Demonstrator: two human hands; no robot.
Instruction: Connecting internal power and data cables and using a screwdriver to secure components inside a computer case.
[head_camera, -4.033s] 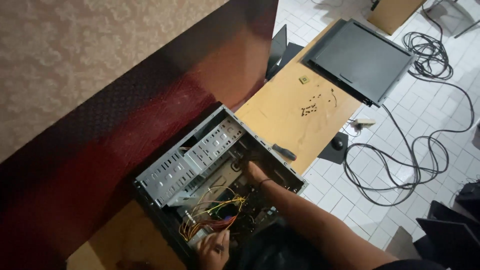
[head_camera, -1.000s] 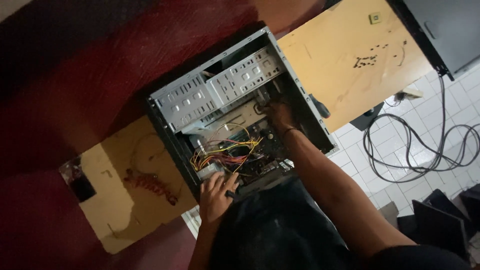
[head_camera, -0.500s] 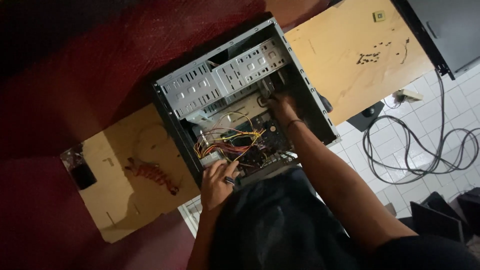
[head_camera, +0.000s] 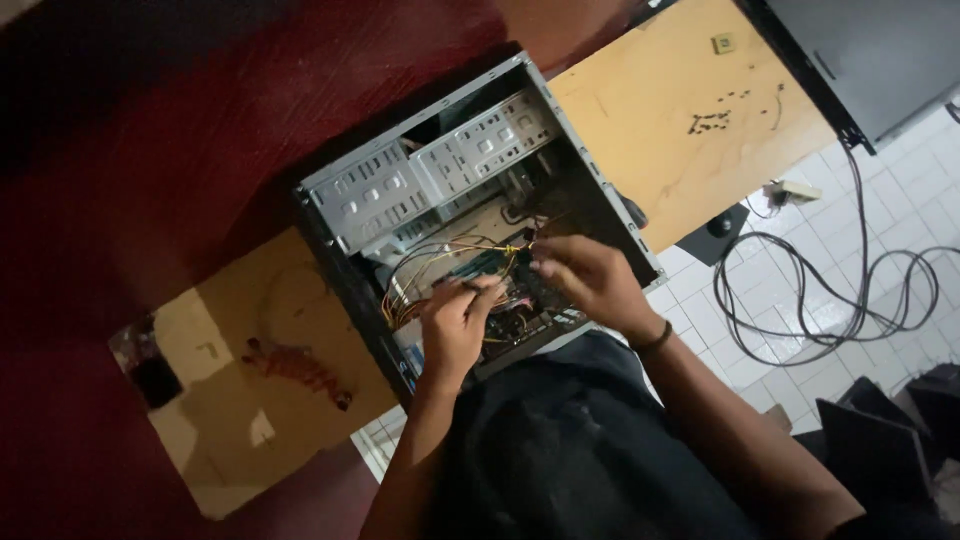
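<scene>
We look down on a long plywood board, pale and smooth with a scatter of small dark screws near its far right end, lying across a deep red textured surface. At the far right sits a flat dark monitor, matte and rectangular. Beside the board, on the white tiled floor, black cables loop in loose coils.

In the middle of the board rests the open computer case — a boxy shell of dark sheet metal, its side panel off. Inside, the far part holds grey perforated drive cages, stamped with rows of slots. Nearer to us lies the circuit board, mostly hidden by our hands, and a bundle of thin wires, yellow, orange and red, curves over it.

Our left hand reaches into the case with fingers curled together over the wire bundle; we cannot tell whether it truly pinches a wire or a small tool. Our right hand, a dark band at its wrist, hovers just beside the left — fingers bent and close together at the wires' far end, with what they clamp hidden from us.

On the near left of the board we see a reddish smear and a small dark object, too dim to tell.
</scene>
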